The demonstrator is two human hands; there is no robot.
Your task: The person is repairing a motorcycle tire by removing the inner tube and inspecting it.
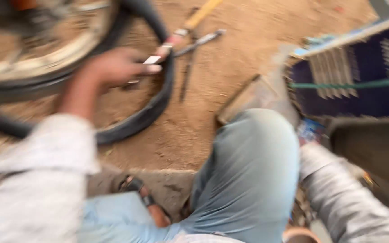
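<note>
Left hand (113, 67): fingers curled round a small pale flat piece (151, 60), pinched just above the black tyre (158, 103) lying off the wheel rim (46, 58) on the dirt, likely kept within reach of the loose tools (194, 45) beyond. Right hand: out of view, only its grey sleeve (347, 198) reaches down beside the knee. Upper right: dark blue printed board (374, 85) with pale edge and a green cord across it, propped upright; lettering too blurred to tell
</note>
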